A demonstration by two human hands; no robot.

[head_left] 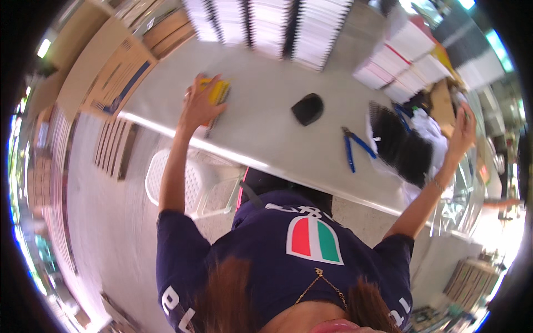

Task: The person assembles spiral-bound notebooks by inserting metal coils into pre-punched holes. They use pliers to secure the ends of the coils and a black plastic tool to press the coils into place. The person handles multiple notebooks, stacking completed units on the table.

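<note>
My left hand (195, 106) lies over a small yellow-topped stack (219, 91) near the table's front edge, its fingers spread across the top. Far to the right, my right hand (464, 130) is raised beside an open cardboard box (443, 105). Its fingers look apart and slightly bent, with nothing visible in them, though the area is blurred. Closest to that arm is a bundle of black binding coils (401, 145) on white plastic wrap (436, 133). Blue-handled pliers (356, 149) lie splayed left of the coils. A rounded black object (308, 109) sits mid-table.
Tall stacks of spiral-bound books (269, 28) line the far side of the grey table (261, 94). Paper stacks (400, 53) stand at the far right. Large cardboard boxes (114, 72) border the left end. A white plastic chair (175, 180) is tucked by the front edge.
</note>
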